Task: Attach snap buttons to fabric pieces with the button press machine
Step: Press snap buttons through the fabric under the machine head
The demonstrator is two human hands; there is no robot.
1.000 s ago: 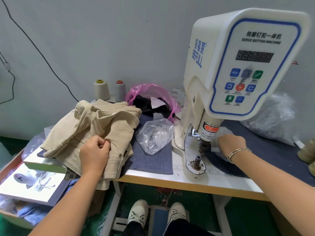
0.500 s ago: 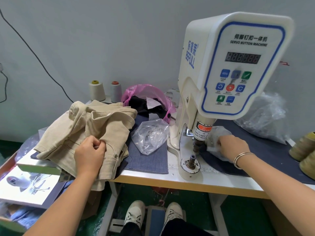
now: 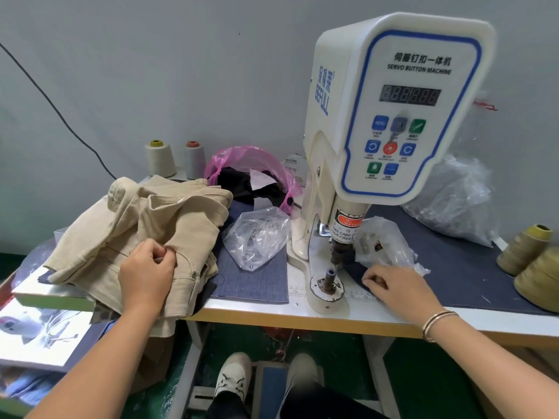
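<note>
Two hands are at work. The left hand (image 3: 147,273) has its fingers curled, pinching a fold of the beige garment (image 3: 142,231), which lies heaped at the left end of the worktop (image 3: 272,313) and hangs over its front edge. The right hand (image 3: 399,290), a bangle (image 3: 437,323) on its wrist, rests on the worktop just right of the press's lower die (image 3: 329,279); its fingers are curled in, and whether they pinch a button I cannot tell. Just behind that hand lies a clear bag (image 3: 384,243) with small dark parts inside, on a dark cloth (image 3: 453,267). The press (image 3: 393,110) stands above, its punch (image 3: 340,252) raised clear of the die. Left of the press a second clear bag (image 3: 257,237) holding metal snaps sits on a blue denim piece (image 3: 254,285). Behind it is a pink bag (image 3: 251,167) with dark fabric, and two thread cones (image 3: 174,158) stand by the wall. More cones (image 3: 532,267) sit at the far right.
</note>
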